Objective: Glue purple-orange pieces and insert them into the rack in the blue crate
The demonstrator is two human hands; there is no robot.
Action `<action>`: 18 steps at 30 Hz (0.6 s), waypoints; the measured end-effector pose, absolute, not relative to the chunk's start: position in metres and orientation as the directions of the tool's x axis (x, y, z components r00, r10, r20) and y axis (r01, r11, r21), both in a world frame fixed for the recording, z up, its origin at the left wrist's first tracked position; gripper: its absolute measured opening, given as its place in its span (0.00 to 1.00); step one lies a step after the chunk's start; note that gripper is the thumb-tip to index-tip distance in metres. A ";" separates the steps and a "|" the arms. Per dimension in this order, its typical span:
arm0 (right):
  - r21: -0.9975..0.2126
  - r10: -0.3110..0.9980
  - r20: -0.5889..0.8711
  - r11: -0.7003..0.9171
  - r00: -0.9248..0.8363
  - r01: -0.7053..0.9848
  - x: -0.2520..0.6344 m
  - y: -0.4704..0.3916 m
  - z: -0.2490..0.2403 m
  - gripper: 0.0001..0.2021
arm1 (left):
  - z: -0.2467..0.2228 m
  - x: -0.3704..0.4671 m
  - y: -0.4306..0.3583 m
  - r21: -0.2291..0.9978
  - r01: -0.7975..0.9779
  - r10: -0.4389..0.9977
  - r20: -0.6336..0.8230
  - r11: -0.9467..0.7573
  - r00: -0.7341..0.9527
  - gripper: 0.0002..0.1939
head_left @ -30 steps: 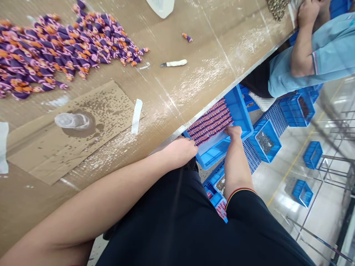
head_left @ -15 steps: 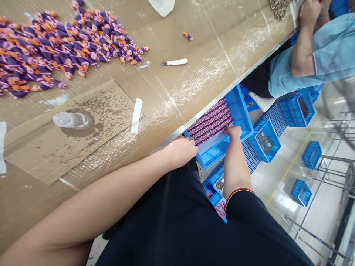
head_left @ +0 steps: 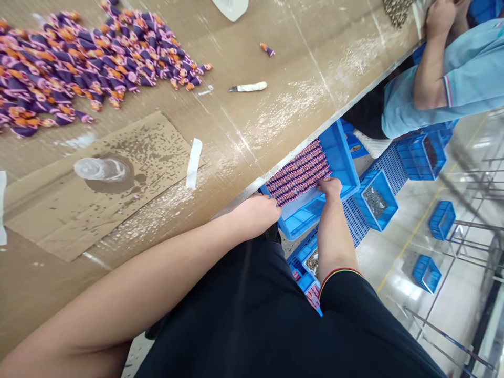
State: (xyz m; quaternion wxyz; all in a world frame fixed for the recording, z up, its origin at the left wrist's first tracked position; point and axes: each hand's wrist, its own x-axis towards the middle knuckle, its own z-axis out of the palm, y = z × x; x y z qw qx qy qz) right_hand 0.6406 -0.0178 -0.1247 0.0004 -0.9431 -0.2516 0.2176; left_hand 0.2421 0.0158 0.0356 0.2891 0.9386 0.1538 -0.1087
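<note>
Over the blue plastic crate [head_left: 346, 152] below the table edge, rows of small purple, pink and orange pieces [head_left: 299, 170] lie side by side on a pale sheet. My left hand [head_left: 262, 214] is closed at the near left end of the nearest row, its fingertips mostly hidden. At the right end of the rows, my right hand [head_left: 331, 187] has its fingers pressed together, touching the edge of the pieces. What either hand grips is too small to make out. The rows lie flat and roughly parallel.
On the table, a heap of purple-orange knotted pieces [head_left: 98, 58], a knife [head_left: 248, 87] and a single piece [head_left: 268, 50] lie about. A clear cup [head_left: 104, 170] rests on wet cardboard [head_left: 157, 142]. A co-worker in a blue shirt [head_left: 472, 68] stands right; several crates [head_left: 376, 202] lie beyond.
Both hands stay at the two ends of the rows, with hardly any movement. The view has shifted very slightly.
</note>
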 end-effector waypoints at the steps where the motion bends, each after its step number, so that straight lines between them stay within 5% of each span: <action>1: -0.089 0.452 -0.424 -0.883 0.785 0.460 0.640 -0.017 -0.123 0.13 | 0.035 0.243 0.016 0.512 0.356 0.230 -0.294 -0.782 0.928 0.09; 18: -0.127 0.506 -0.456 -0.851 0.732 0.510 0.611 -0.031 -0.120 0.08 | 0.032 0.243 0.015 0.515 0.368 0.231 -0.312 -0.774 0.922 0.10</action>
